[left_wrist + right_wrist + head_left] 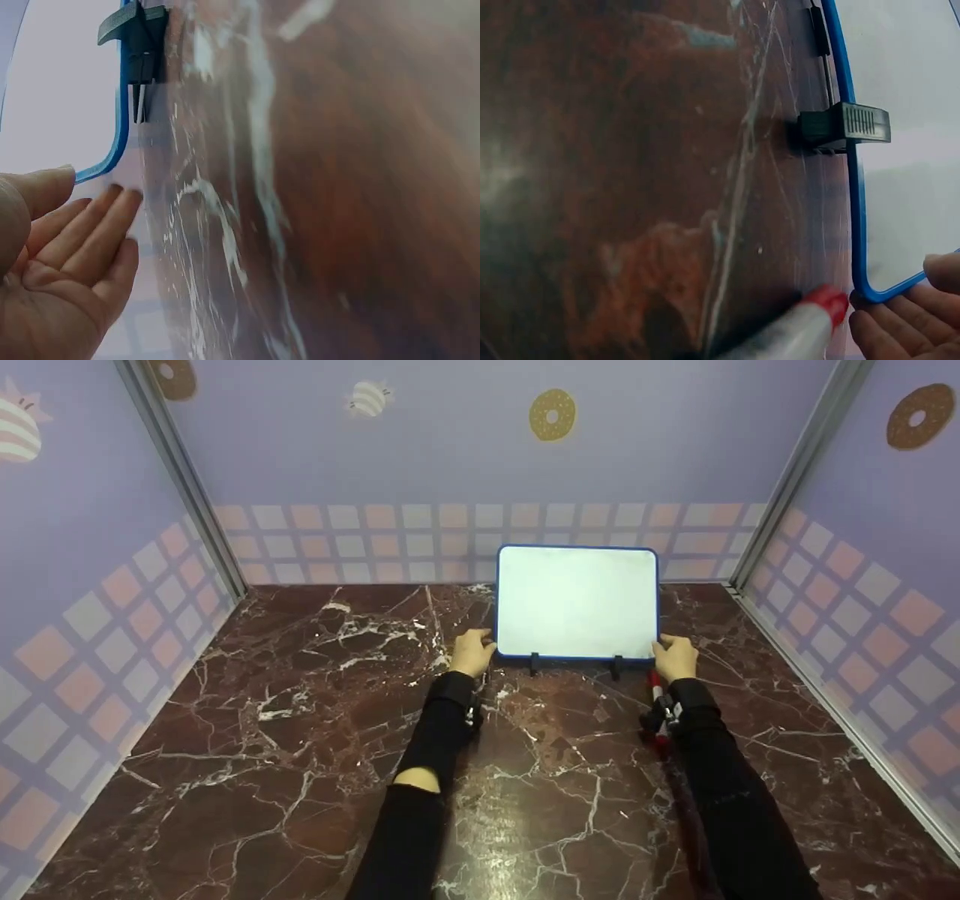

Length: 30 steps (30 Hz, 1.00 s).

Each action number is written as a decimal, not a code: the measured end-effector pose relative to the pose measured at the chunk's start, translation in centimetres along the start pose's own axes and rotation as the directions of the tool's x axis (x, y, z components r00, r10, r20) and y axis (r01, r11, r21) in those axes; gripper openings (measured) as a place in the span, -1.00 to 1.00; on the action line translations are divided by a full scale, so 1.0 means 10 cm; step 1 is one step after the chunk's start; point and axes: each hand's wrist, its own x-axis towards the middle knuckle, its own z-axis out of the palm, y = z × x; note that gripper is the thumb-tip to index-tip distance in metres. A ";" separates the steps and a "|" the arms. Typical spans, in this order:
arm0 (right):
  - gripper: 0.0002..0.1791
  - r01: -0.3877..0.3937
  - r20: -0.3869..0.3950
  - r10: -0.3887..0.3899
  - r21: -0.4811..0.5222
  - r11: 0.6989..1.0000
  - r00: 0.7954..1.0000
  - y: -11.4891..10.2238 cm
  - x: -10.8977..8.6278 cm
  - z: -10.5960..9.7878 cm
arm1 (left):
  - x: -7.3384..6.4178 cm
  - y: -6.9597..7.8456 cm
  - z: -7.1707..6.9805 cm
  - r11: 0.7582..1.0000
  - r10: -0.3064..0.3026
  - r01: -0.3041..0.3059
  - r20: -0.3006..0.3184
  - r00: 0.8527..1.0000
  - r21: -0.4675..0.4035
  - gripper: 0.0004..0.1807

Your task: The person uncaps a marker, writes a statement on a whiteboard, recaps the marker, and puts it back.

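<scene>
A blue-rimmed whiteboard stands upright toward the back, its lower edge in two black clip-like feet. At the lower left corner is my left hand. In the left wrist view its thumb touches the rim, while the other fingers extend loosely beside the corner. My right hand pinches the lower right corner, with the thumb in front and fingers behind. Beneath the right wrist lies a white marker-like stick with red ends, partly hidden by the wrist gear.
The table has a dark red, white-veined marble surface. Behind the whiteboard rises a purple back wall with checks and doughnut pictures. Side walls with grey metal edging close off left and right.
</scene>
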 end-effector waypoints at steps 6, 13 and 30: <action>-0.54 -0.005 -0.024 0.005 0.011 1.000 1.000 -0.04 0.02 0.02 | 0.04 0.02 -0.01 0.997 -0.050 0.050 0.006 0.999 -0.053 -0.64; -0.55 0.014 -0.027 -0.014 0.006 1.000 1.000 -0.03 -0.01 0.02 | 0.06 -0.03 -0.01 0.998 -0.059 0.058 -0.003 0.998 -0.032 -0.68; -0.56 0.079 0.064 -0.078 -0.003 0.997 0.995 -0.05 -0.25 -0.04 | -0.08 -0.13 -0.30 0.998 -0.053 0.054 0.080 0.995 -0.010 -0.76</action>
